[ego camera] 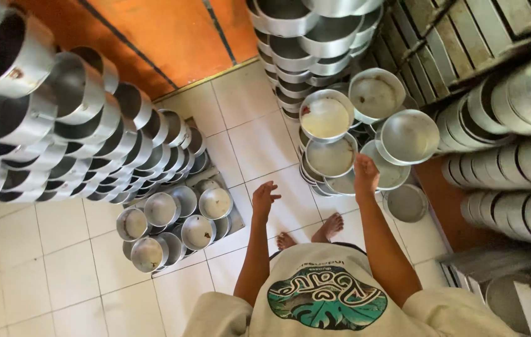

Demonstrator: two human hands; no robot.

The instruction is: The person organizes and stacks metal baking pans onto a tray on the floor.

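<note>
My left hand (263, 196) hangs over the white tiled floor (66, 262) with its fingers spread, holding nothing. My right hand (365, 175) reaches forward and rests against a low stack of round metal pans (331, 157), fingers on the rim of a pan; whether it grips the pan I cannot tell. Just beyond stand more pan stacks, topped by a whitish pan (325, 117), another pan (376, 93) and a tilted shiny pan (409, 136). My bare feet (328, 228) show on the tiles below.
Tall leaning stacks of metal pans (59, 125) fill the left side. Several short pan stacks (175, 221) sit on the floor at centre left. More stacks (515, 162) lie on the right, near a wooden crate wall (465, 31). An orange wall (165, 37) backs the room.
</note>
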